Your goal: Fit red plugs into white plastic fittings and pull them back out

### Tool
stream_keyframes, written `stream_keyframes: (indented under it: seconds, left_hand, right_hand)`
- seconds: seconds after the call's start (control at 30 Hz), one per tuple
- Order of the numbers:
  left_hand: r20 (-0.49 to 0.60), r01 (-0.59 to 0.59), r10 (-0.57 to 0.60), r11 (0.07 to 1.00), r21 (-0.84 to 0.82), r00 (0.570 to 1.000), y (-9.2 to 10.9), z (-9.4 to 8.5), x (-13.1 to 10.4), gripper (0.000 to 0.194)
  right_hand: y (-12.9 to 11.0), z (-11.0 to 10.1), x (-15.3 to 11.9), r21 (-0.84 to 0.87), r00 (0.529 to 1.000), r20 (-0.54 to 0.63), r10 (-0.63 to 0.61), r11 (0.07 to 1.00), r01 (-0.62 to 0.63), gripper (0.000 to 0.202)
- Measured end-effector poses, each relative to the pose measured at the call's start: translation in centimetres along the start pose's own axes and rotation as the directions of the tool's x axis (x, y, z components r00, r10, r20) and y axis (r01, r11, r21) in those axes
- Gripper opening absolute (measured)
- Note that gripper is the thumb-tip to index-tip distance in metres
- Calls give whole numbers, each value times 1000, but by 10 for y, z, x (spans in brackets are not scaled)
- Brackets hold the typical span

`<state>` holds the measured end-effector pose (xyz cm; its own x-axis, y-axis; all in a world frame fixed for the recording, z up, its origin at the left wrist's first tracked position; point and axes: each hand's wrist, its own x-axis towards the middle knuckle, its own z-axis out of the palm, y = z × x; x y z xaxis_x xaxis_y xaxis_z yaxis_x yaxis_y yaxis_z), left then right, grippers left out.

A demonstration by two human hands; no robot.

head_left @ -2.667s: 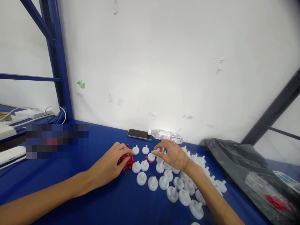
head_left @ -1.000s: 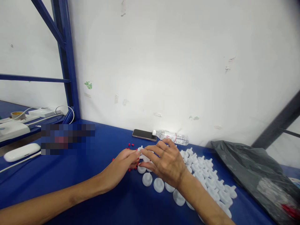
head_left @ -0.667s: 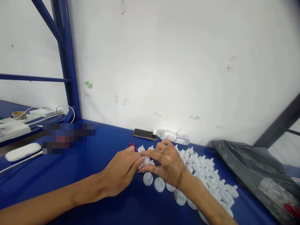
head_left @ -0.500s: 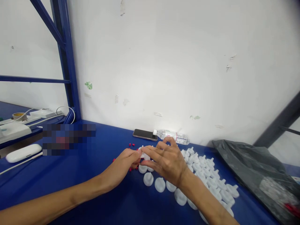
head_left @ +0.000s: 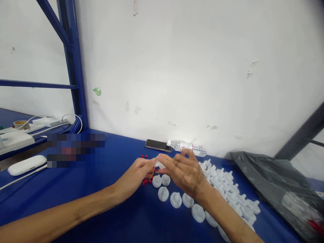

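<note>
Between my two hands is a round white plastic part (head_left: 160, 164), mostly covered by fingers. My left hand (head_left: 138, 172) pinches its left side with thumb and fingers. From the right, my right hand (head_left: 186, 170) closes over it, with fingers lying along its top and thumb below. Small red pieces (head_left: 146, 182) lie on the blue table under and beside my left hand. White round parts with short stems (head_left: 163, 194) are laid out just below my right hand, and a dense group of the same parts (head_left: 227, 189) spreads to its right.
A phone (head_left: 158, 145) and a clear water bottle (head_left: 192, 147) lie by the wall. At right is a dark plastic bag (head_left: 273, 182). A white case (head_left: 27, 165), cables and a power strip (head_left: 15, 140) sit at left, near a blue metal post (head_left: 77, 67).
Both hands stay together on the white part, and my right fingers now lie flatter over it. The whole view has shifted slightly, moving the scene a little to the right.
</note>
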<state>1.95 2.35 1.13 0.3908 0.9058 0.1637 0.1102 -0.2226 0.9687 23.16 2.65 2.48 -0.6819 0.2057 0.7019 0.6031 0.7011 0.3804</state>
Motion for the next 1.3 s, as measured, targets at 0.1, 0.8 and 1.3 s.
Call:
stream_keyframes:
  seconds: [0.1, 0.8, 1.3]
  left_hand:
    - [-61, -91, 98, 990, 109, 993, 1, -15, -2, 61]
    - [197, -446, 450, 557, 701, 871, -51, -45, 10, 28]
    - [114, -379, 428, 607, 698, 896, -49, -41, 4, 29]
  right_hand:
    - [22, -4, -13, 56, 992, 35, 124, 990, -126, 25]
    - [38, 4, -35, 131, 799, 364, 478, 823, -552, 3]
    - [32, 6, -32, 153, 781, 453, 431, 825, -544, 10]
